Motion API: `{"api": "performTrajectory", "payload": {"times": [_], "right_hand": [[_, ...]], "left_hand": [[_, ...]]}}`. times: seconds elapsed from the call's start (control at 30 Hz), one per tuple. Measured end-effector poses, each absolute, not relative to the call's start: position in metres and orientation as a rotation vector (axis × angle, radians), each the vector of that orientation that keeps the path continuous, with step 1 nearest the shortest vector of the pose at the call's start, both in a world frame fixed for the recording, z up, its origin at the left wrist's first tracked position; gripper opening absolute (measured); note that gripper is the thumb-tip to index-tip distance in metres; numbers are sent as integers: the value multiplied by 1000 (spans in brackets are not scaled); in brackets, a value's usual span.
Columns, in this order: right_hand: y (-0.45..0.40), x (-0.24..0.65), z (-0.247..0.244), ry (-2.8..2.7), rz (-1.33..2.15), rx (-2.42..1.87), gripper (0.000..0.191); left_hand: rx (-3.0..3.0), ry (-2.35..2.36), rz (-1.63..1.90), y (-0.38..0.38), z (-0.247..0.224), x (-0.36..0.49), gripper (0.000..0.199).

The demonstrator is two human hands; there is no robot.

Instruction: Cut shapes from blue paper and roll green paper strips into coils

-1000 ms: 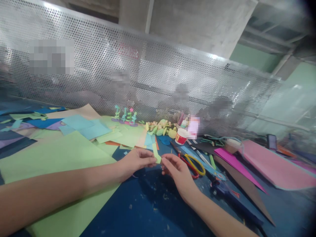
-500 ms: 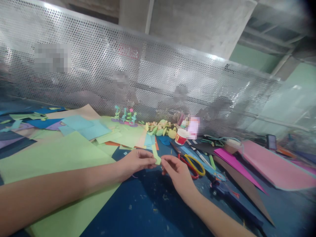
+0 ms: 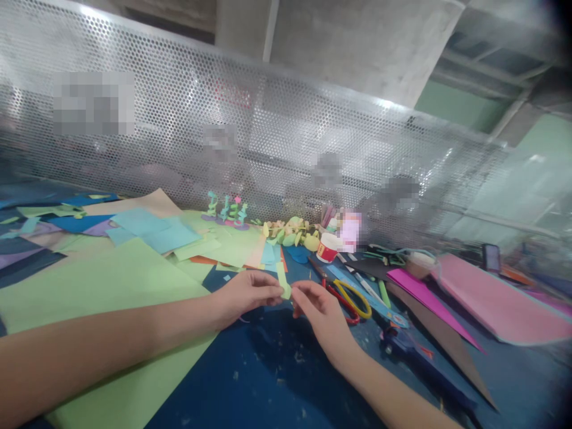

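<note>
Between my two hands is a small pale green paper strip (image 3: 282, 276), its upper end standing up and its lower end bent over at my fingertips. My left hand (image 3: 251, 297) pinches the strip's lower part between thumb and fingers. From the other side, my right hand (image 3: 316, 307) pinches the bent end with thumb and index finger. Right beside my right hand lie scissors with red and yellow handles (image 3: 357, 300). A large light green sheet (image 3: 111, 286) spreads beneath my left forearm.
A blue glue gun (image 3: 424, 363) lies to the right, by pink sheets (image 3: 500, 298). Behind my hands stand a white-and-red tub (image 3: 328, 248), yellow paper pieces (image 3: 290, 231) and small curled paper figures (image 3: 227, 210). A perforated metal screen (image 3: 286, 137) closes off the back.
The paper strip has shifted slightly, its lower end looking a little more curled at my fingertips. Both hands have stayed almost in place.
</note>
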State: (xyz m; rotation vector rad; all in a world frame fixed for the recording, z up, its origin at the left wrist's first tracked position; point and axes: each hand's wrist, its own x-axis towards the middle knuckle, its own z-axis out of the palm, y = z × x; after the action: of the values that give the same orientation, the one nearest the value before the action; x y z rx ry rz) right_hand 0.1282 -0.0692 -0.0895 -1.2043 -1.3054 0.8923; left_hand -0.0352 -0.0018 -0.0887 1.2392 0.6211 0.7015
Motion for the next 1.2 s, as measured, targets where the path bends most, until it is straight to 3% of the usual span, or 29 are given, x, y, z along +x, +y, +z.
{"api": "performTrajectory", "payload": {"times": [0.6,1.2], "right_hand": [[-70,130,-89,-1479,662,-1315,27],[-70,127,-86,-1355,816,-1253,23]], "left_hand": [[1355,776,760,-5,-88,-35,20],[1423,673,796,-4,-93,-35,18]]}}
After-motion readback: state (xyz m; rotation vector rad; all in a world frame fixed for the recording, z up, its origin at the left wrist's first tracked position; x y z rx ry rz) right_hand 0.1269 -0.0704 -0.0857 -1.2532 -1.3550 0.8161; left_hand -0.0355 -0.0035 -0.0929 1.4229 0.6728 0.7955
